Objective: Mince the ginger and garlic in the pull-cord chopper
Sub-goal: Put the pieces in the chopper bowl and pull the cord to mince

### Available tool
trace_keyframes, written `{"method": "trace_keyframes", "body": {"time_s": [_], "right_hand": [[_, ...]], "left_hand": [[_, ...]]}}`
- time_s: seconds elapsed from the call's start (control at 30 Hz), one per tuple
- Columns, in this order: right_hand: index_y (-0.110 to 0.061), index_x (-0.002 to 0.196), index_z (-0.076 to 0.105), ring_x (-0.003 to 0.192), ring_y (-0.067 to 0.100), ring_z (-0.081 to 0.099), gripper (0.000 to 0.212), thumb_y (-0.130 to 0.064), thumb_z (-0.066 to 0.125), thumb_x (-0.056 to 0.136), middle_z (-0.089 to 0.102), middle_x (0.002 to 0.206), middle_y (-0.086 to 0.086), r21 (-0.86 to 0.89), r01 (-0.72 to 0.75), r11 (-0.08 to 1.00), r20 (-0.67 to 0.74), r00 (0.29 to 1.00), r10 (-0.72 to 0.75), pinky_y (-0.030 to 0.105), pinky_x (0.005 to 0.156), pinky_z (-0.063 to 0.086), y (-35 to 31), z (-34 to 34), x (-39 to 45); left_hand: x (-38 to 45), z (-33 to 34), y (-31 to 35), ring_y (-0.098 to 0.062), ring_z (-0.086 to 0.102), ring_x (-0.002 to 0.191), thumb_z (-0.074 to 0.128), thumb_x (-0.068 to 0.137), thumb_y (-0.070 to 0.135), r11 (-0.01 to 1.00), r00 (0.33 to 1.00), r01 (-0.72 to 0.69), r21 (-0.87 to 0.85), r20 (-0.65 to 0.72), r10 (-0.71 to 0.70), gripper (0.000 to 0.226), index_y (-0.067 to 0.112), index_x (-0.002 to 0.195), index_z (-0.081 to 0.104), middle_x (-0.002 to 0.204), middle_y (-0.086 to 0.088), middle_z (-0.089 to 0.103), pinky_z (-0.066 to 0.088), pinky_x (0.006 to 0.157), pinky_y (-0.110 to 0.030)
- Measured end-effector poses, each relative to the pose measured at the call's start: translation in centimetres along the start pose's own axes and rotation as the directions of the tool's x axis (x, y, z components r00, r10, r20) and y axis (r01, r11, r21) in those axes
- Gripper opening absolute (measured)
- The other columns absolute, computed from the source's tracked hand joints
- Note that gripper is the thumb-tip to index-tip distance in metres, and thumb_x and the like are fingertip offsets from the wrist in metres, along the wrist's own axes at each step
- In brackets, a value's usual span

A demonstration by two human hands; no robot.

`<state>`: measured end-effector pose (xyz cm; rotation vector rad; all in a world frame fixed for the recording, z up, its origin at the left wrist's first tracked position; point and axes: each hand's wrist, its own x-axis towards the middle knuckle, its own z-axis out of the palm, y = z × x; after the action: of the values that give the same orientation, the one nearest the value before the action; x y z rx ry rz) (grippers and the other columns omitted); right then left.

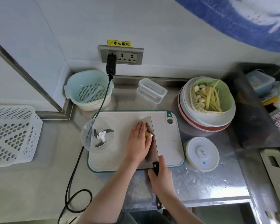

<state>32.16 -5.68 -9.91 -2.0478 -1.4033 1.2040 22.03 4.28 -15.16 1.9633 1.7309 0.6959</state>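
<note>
On the white cutting board [113, 160] my left hand [138, 141] lies flat with straight fingers over pale pieces of ginger or garlic [147, 132], pressing them against the cleaver blade [152, 139]. My right hand [160, 177] grips the cleaver's black handle at the board's front edge. The clear chopper bowl [98, 135], uncovered with its blades showing, sits on the board's left end. Its white pull-cord lid [202, 153] lies on the counter to the right. A green dish [228, 97] on stacked plates holds garlic cloves and ginger strips.
A black cable [74, 168] runs from the wall socket past the chopper bowl to the counter's front. A light blue colander bowl [87, 89] and a clear lidded box [151, 91] stand at the back. A white perforated basket [11, 135] sits left; the sink [265, 97] lies right.
</note>
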Motion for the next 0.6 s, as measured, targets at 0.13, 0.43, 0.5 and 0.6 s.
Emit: {"method": "trace_keyframes", "body": {"time_s": [0.13, 0.43, 0.5, 0.6], "right_hand": [[-0.020, 0.079, 0.035, 0.045, 0.007, 0.041, 0.025, -0.002, 0.051, 0.085, 0.051, 0.059, 0.002, 0.111, 0.008, 0.994, -0.006, 1.000, -0.008, 0.022, 0.043, 0.034, -0.9, 1.3, 0.5], [-0.024, 0.078, 0.033, 0.040, 0.017, 0.042, 0.031, 0.003, 0.048, 0.082, 0.044, 0.056, 0.006, 0.153, 0.080, 0.985, -0.015, 0.997, -0.079, 0.031, 0.038, 0.040, -2.8, -0.7, 0.2], [-0.024, 0.079, 0.033, 0.041, 0.019, 0.043, 0.030, 0.002, 0.048, 0.082, 0.045, 0.056, 0.006, 0.147, 0.122, 0.982, -0.015, 0.993, -0.121, 0.036, 0.039, 0.041, -3.8, -0.8, 0.1], [-0.024, 0.079, 0.033, 0.044, 0.023, 0.041, 0.029, 0.001, 0.047, 0.081, 0.044, 0.058, 0.008, 0.164, 0.163, 0.973, 0.008, 0.986, -0.167, 0.038, 0.038, 0.040, -5.4, -0.2, -0.4]], "left_hand": [[0.1, 0.1, -0.2, -0.032, 0.053, 0.123, 0.021, 0.101, 0.046, 1.000, 0.998, -0.004, -0.025, -0.057, 0.002, 0.065, -0.003, 0.128, 0.055, 0.131, -0.020, 0.056, 0.045, 0.102, -0.044], [1.0, -2.6, 2.1, -0.025, 0.040, 0.132, 0.039, 0.096, 0.034, 0.988, 0.981, -0.046, -0.144, -0.194, 0.017, 0.052, -0.002, 0.131, 0.051, 0.137, -0.018, 0.051, 0.036, 0.109, -0.046], [1.2, -4.2, 2.4, -0.023, 0.037, 0.132, 0.037, 0.097, 0.035, 0.987, 0.972, -0.063, -0.145, -0.235, 0.027, 0.053, -0.003, 0.132, 0.050, 0.137, -0.019, 0.050, 0.037, 0.109, -0.047], [1.0, -6.7, 1.9, -0.027, 0.039, 0.132, 0.036, 0.098, 0.035, 0.989, 0.959, -0.062, -0.133, -0.283, 0.022, 0.053, -0.002, 0.134, 0.047, 0.140, -0.018, 0.047, 0.038, 0.108, -0.045]]}}
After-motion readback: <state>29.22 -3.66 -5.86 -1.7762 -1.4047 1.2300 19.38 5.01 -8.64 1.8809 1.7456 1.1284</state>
